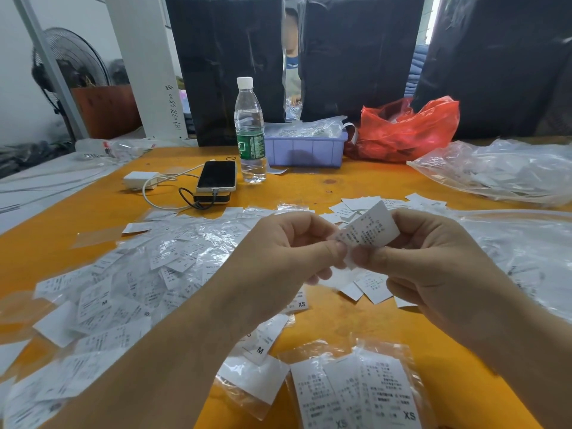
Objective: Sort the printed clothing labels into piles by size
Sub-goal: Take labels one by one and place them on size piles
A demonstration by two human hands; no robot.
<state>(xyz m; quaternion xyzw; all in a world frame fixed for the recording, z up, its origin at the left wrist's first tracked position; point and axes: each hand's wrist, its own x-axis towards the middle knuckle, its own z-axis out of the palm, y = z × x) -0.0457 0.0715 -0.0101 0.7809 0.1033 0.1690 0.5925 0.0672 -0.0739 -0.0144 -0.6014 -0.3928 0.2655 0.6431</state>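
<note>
While both hands meet above the orange table (309, 187), I see from the head view my left hand (278, 255) and right hand (424, 258) pinching one printed label (370, 229) between thumbs and fingertips, its long axis tilting up and away toward the right hand. Its size mark is unreadable from here. Below the right hand lies a bagged XS stack (365, 394); under the left forearm sits an M label (260, 343), and a loose heap (130, 286) spreads left. I judge whichever hand sits nearer the matching pile should carry it.
</note>
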